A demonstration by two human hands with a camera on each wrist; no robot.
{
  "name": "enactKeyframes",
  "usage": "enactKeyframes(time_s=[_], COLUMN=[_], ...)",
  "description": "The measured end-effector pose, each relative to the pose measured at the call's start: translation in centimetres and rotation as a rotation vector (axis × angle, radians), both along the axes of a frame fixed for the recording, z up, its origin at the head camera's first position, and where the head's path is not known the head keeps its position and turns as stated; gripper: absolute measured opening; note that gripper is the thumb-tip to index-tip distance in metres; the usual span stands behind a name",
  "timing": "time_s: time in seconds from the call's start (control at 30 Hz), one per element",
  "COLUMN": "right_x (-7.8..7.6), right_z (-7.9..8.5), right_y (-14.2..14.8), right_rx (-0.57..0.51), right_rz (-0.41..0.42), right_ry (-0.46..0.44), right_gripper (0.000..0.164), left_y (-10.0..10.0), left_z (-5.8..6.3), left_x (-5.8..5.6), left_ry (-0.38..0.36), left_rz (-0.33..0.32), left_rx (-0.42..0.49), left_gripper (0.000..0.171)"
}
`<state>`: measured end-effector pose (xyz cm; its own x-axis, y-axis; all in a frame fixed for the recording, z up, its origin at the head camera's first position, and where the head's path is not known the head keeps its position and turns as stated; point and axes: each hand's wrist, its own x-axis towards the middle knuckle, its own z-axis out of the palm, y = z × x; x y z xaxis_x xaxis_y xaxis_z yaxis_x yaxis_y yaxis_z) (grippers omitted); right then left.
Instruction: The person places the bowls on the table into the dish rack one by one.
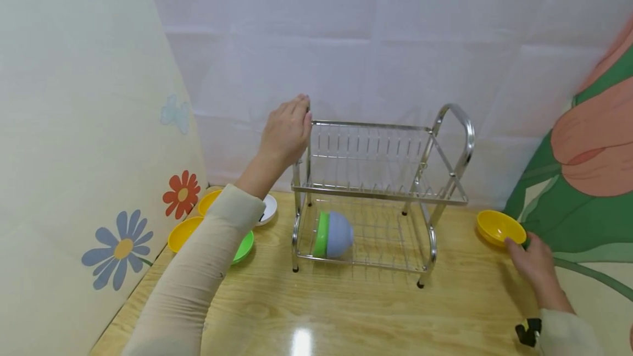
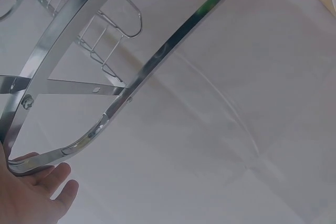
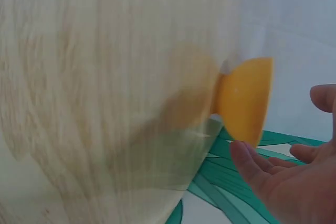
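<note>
My left hand (image 1: 284, 132) rests on the left handle of a two-tier metal dish rack (image 1: 366, 194). The left wrist view shows the handle bar (image 2: 86, 137) lying across that hand, fingers loosely extended past it. On the lower tier, a light blue bowl (image 1: 340, 235) and a green bowl (image 1: 322, 235) sit on their sides, nested together. At the right, my right hand (image 1: 535, 261) is beside a yellow bowl (image 1: 500, 228) standing upright on the table. In the right wrist view a fingertip meets or nearly meets the bowl's rim, with the thumb spread apart.
Left of the rack, partly behind my left arm, are two yellow bowls (image 1: 184, 232), a green bowl (image 1: 244, 247) and a white bowl (image 1: 268, 209). A white cloth (image 1: 346, 43) hangs behind the wooden table (image 1: 346, 312). Flower-patterned panels flank both sides.
</note>
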<state>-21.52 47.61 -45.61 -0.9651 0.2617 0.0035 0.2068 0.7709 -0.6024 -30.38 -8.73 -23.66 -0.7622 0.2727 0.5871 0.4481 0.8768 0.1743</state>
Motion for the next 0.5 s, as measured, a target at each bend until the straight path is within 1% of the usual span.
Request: enactKeyframes(time_s=[0.13,0.3,0.5], right_x=[-0.8,-1.2,-1.9], right_z=[-0.9,-1.7,-2.3], right_y=[0.5,1.0,0.8], right_rx=[0.019,0.019,0.029], right_rz=[-0.004,-0.026,-0.033], right_ry=[0.006,-0.001,-0.016], right_gripper=[0.083,0.087,0.089], left_y=[0.0,0.2,0.2], left_z=[0.0,0.0,0.0], left_x=[0.0,0.0,-0.1], left_ry=[0.006,0.006,0.011], left_rz=[0.004,0.005,0.009], left_rx=[0.000,-0.008,-0.010], left_gripper=[0.051,0.052,0.050])
